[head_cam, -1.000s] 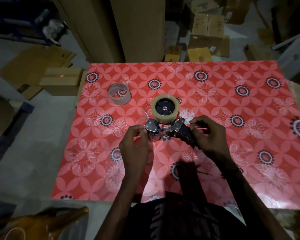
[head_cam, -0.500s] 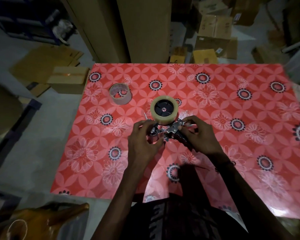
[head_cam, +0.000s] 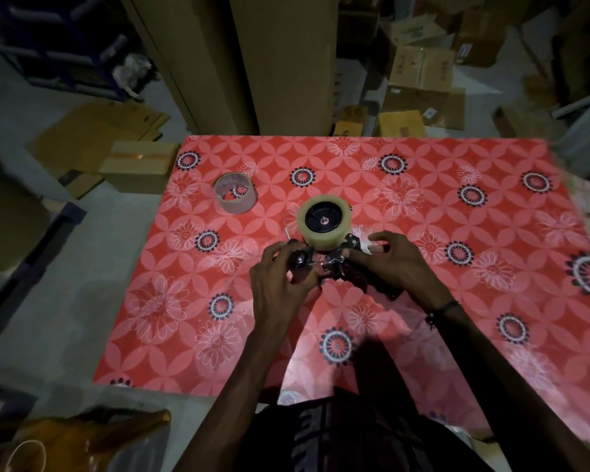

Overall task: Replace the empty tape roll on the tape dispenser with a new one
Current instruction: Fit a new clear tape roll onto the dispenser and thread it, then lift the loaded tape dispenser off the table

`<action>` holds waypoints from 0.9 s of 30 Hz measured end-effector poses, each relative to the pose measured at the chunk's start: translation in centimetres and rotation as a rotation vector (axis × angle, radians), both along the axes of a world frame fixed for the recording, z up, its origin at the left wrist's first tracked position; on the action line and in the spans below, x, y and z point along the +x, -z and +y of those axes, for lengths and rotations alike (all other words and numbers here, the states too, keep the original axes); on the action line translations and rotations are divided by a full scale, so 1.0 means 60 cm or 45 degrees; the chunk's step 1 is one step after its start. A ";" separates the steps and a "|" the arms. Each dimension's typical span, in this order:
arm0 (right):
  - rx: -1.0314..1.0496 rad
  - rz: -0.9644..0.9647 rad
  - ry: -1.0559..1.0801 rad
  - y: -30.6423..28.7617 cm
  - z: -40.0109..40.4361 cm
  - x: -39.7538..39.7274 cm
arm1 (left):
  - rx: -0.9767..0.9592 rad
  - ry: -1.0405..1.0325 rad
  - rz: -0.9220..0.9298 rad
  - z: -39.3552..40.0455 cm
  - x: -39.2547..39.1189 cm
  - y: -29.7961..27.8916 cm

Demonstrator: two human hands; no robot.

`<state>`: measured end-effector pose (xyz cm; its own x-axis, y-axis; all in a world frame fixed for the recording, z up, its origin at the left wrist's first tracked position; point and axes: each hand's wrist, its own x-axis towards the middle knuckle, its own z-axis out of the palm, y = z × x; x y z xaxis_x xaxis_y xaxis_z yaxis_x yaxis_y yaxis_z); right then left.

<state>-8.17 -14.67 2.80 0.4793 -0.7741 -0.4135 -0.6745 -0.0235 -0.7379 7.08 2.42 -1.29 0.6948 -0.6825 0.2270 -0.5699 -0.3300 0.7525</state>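
1. No legible text, brand or number anywhere.
2. Behind the table point(head_cam: 457, 301): dark print on the faces of stacked cartons point(head_cam: 423, 68), too blurred to read.
3. Beyond the table's far edge, right of centre: a pale sticker point(head_cam: 430, 113) on flattened cardboard, unreadable.
4. Near the table's front edge: pale lettering on a dark shirt point(head_cam: 310, 437), too dim to make out.
5. Nothing readable on the new roll point(head_cam: 324, 229) or the empty core point(head_cam: 235, 194).
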 end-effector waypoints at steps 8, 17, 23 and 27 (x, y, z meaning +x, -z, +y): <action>0.097 0.066 -0.014 -0.043 -0.026 -0.019 | -0.031 0.044 -0.097 -0.035 -0.013 0.010; 0.283 -0.146 0.077 -0.067 -0.032 -0.050 | -0.081 0.260 -0.063 -0.096 -0.005 -0.011; 0.237 -0.195 0.011 -0.053 -0.029 -0.078 | -0.089 0.393 -0.100 -0.135 -0.011 -0.006; 0.064 -0.251 0.096 -0.048 -0.022 -0.089 | -0.024 0.413 -0.085 -0.159 -0.030 -0.013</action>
<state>-13.50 -16.02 5.71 0.4967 -0.7915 -0.3562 -0.5151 0.0615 -0.8549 5.25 -7.12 -0.50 0.4248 -0.8611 0.2794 -0.6912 -0.1093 0.7143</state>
